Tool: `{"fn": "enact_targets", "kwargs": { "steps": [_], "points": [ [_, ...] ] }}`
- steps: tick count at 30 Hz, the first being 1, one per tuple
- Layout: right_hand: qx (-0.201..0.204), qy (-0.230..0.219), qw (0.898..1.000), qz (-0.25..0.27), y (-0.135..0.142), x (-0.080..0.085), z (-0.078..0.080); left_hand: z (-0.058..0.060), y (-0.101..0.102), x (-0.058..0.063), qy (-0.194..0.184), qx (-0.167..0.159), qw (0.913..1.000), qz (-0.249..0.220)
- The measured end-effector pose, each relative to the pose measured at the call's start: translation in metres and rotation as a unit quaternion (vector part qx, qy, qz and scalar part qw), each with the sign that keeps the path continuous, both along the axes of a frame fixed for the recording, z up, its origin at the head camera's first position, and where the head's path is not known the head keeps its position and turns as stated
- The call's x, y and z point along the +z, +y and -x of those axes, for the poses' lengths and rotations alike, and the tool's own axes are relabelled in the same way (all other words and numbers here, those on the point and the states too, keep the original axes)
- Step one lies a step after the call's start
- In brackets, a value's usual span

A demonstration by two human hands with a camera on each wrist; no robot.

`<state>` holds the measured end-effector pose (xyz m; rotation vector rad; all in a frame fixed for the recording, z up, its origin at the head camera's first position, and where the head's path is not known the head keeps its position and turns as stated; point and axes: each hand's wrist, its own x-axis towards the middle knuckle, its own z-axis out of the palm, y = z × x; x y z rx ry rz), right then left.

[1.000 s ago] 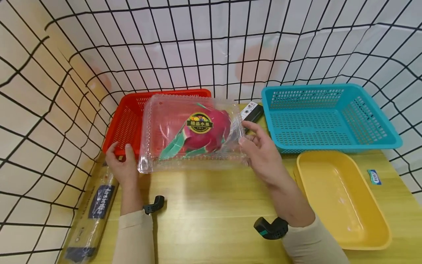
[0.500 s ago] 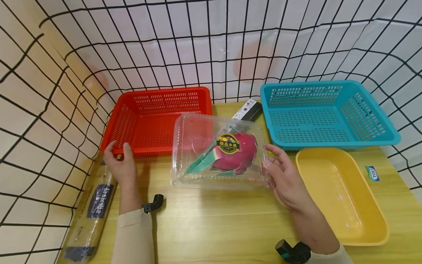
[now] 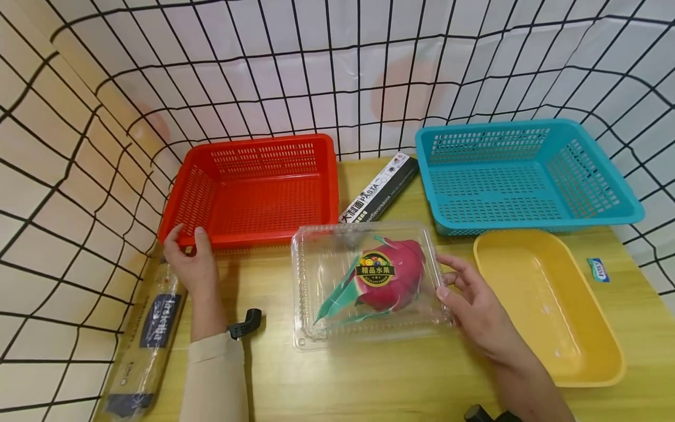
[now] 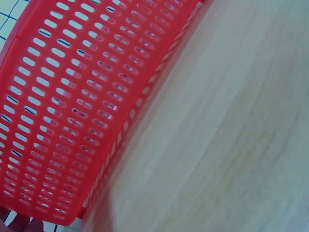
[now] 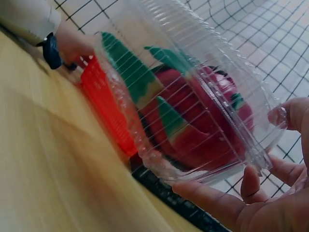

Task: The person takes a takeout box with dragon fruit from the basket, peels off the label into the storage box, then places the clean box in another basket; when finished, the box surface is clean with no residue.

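Note:
My right hand (image 3: 474, 308) grips the right end of a clear plastic clamshell box (image 3: 311, 281), thumb on top and fingers around the edge. Inside lies a pink dragon fruit (image 3: 403, 275) with green leaves, partly behind a round label on the lid. In the right wrist view the box (image 5: 145, 159) is held above the wooden table. My left hand (image 3: 197, 269) holds the front left corner of a red basket (image 3: 263, 237), its thumb at the rim. Only fingertips of that hand show at the lower left of the left wrist view, beside the basket wall (image 4: 91, 111).
A black-and-white pasta box (image 3: 382, 187) lies between the red basket and a blue basket (image 3: 527, 225). At right stand a yellow tray (image 3: 538, 310) and a small packet (image 3: 598, 269). A long plastic-wrapped package (image 3: 153, 340) lies at left. Black wire mesh (image 3: 358, 88) encloses the table.
The right hand has brought the clear box with the dragon fruit from over the red basket rightward and nearer to me. The left hand has stayed at the basket corner.

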<state>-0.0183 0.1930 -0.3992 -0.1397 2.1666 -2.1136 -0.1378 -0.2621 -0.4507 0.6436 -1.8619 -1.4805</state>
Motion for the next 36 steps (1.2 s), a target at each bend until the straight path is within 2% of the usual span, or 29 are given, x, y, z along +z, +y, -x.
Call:
{"fn": "enact_targets", "kwargs": {
  "steps": [2,8,16,27,36],
  "points": [
    [0.007,-0.007,1.000,-0.020,0.003,-0.003,-0.002,0.000,0.000,0.000,0.000,0.000,1.0000,0.000],
    [0.028,-0.023,0.999,-0.029,0.010,-0.008,-0.007,0.000,0.001,0.001,-0.004,-0.001,1.0000,-0.004],
    [0.008,-0.031,0.997,-0.067,0.014,-0.016,-0.012,0.000,0.001,0.002,-0.005,0.000,1.0000,0.004],
    [-0.004,-0.056,0.994,-0.099,0.015,-0.021,-0.009,0.000,0.001,-0.001,0.000,0.001,1.0000,0.006],
    [-0.010,-0.072,0.994,-0.081,0.011,-0.024,-0.003,0.000,0.001,0.001,-0.011,0.004,0.9999,0.003]
  ]
}}
